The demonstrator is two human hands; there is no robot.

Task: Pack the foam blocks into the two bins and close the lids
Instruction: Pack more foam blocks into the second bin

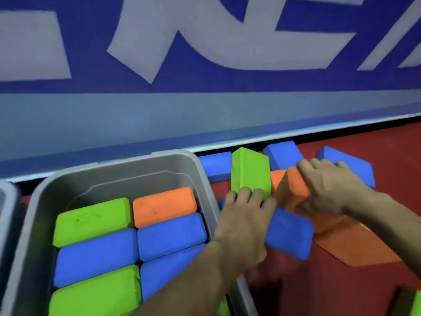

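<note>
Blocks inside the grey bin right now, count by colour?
Visible in the grey bin, top layer only:
Green: 2
Blue: 3
Orange: 1
Total: 6
Anything beneath, or under the left hand's forearm, can't be seen.

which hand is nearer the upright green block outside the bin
Left. The left hand has its fingertips on the lower end of the upright green block. The right hand is further to the right, gripping the orange block.
</note>
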